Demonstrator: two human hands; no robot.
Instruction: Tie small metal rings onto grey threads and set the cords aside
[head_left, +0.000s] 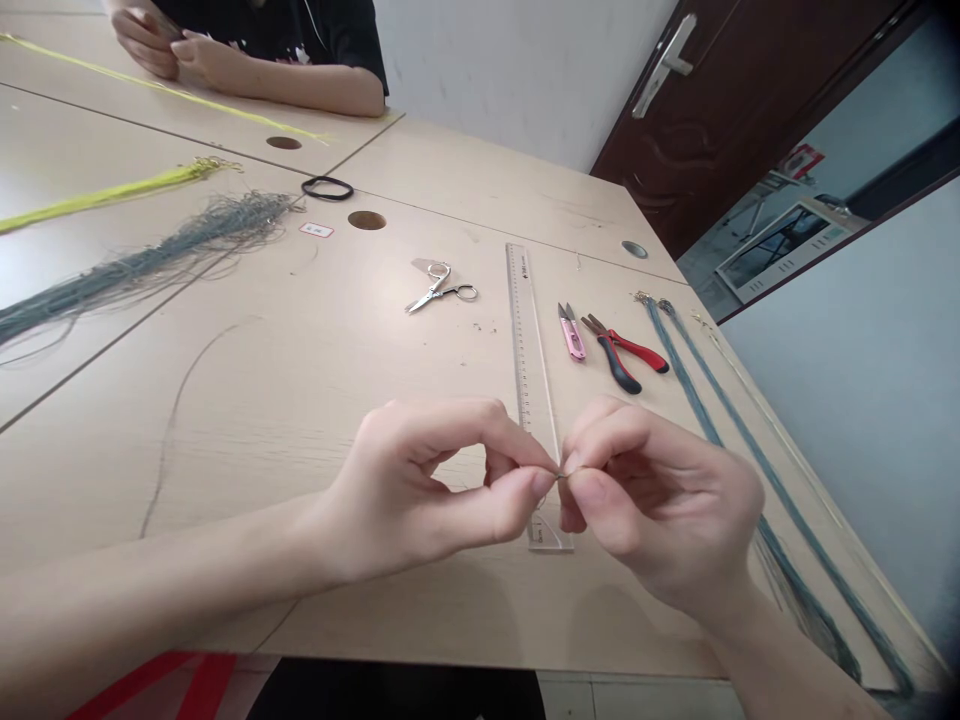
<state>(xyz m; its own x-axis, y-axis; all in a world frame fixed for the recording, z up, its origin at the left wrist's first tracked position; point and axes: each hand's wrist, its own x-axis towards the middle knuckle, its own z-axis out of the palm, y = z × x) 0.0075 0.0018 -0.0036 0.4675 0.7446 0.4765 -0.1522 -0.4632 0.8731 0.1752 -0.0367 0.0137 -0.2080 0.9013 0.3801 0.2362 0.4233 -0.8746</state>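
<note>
My left hand (450, 480) and my right hand (652, 500) meet above the lower end of a clear ruler (534, 340). Thumb and forefinger of each are pinched on a thin dark thread (561, 476), of which only a tiny piece shows between the fingertips. Beyond my hands lie silver scissors (442, 290), pink thread snips (571, 333) and pliers (626, 353) with red and black handles. One loose grey thread (176, 410) curves over the table left of my left hand.
Grey-blue thread bundles (135, 265) (780, 470) lie at left and right on the table (315, 360). Yellow strands (105, 196), a black band (328, 188) and a small label (316, 230) are farther back. Across the table a person rests their forearms (300, 87).
</note>
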